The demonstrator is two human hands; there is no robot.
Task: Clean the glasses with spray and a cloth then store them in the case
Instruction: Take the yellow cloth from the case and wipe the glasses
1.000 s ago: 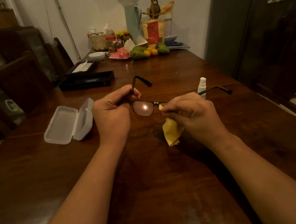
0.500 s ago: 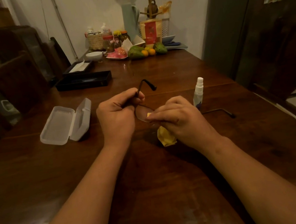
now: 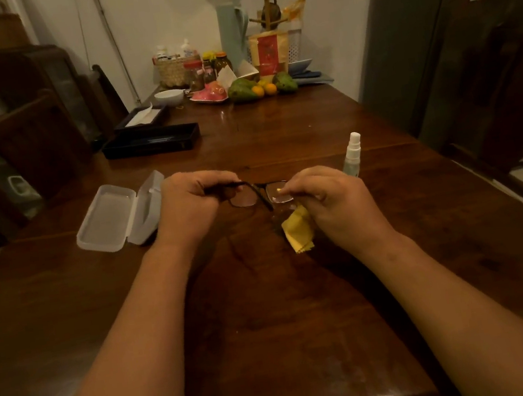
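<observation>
The left hand (image 3: 188,204) grips one end of the glasses (image 3: 255,195) above the desk (image 3: 271,329). The right hand (image 3: 327,199) pinches a yellow cloth (image 3: 297,229) on one lens.

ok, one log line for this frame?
phase: wiping lens | left hand: holds glasses | right hand: yellow cloth on lens | case: open | spray bottle: upright

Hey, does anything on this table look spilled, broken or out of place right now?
Nothing stands out. The left hand holds the glasses while the right hand rubs one lens with the yellow cloth. The spray bottle stands upright, and the case lies open on the table.
</observation>
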